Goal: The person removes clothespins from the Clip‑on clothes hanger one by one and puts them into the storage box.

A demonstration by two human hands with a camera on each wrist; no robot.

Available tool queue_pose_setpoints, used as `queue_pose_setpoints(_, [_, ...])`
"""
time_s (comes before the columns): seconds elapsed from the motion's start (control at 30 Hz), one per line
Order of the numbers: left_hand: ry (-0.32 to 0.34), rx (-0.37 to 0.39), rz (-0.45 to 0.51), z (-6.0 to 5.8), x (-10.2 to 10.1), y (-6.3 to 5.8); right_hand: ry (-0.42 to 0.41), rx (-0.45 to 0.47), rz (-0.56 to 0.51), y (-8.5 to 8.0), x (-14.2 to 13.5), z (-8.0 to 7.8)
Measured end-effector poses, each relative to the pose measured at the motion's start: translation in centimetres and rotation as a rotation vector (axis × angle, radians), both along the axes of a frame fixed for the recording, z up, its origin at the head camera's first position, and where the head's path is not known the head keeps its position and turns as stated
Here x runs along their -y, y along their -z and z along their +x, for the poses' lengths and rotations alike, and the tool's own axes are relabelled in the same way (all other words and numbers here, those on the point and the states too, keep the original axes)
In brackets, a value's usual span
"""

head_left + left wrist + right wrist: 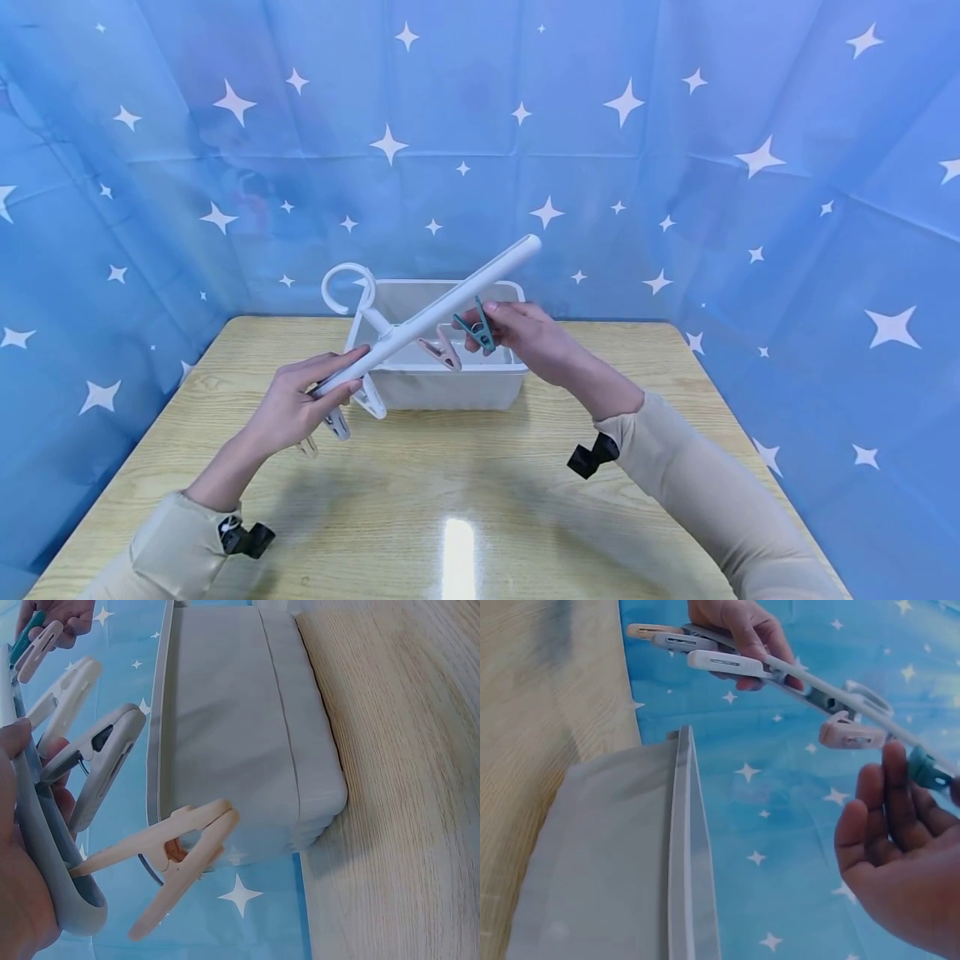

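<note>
My left hand [281, 412] grips the lower left end of a white hanger [438, 312], whose straight bar slants up to the right and whose hook stands at the upper left. Clipped along the bar are a peach clothespin [184, 855], a grey clothespin [109, 769], a white clothespin [73, 701] and a pink clothespin [444, 350]. Under the bar's right half, my right hand [536, 342] pinches a teal clothespin [482, 333] just right of the pink one. In the right wrist view its tip meets the bar; whether it bites there I cannot tell.
Behind and below the hanger, a white plastic bin [450, 390] stands on the wooden table [390, 500]; most of its inside is hidden. A blue star-patterned curtain [480, 192] closes off the back and both sides.
</note>
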State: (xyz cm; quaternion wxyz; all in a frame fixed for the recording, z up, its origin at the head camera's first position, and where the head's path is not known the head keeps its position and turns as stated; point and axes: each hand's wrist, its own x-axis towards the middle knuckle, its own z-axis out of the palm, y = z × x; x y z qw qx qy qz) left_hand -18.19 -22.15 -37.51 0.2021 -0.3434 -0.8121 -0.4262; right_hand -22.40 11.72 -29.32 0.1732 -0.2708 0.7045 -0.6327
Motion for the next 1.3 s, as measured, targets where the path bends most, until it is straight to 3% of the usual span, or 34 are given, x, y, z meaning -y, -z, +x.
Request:
queue_pose_setpoints(0.17, [-0.005, -0.005, -0.006, 0.03, -0.06, -0.01, -0.076, 0.076, -0.102, 0.10, 0.08, 0.02])
queue_pose_setpoints(0.47, [-0.001, -0.001, -0.008, 0.10, -0.07, 0.14, -0.205, 0.081, -0.218, 0.52, 0.05, -0.22])
queue_pose_setpoints(0.6, [-0.001, 0.013, 0.004, 0.23, -0.13, 0.35, -0.225, 0.083, -0.242, 0.91, 0.07, -0.35])
queue_pose_setpoints(0.83, [0.004, 0.013, 0.009, 0.26, -0.18, 0.27, -0.160, 0.068, -0.205, 0.97, -0.06, -0.33])
queue_pose_setpoints(1.3, [0.028, 0.015, 0.001, -0.07, 0.15, -0.15, 0.034, -0.102, -0.155, 0.73, -0.06, -0.08])
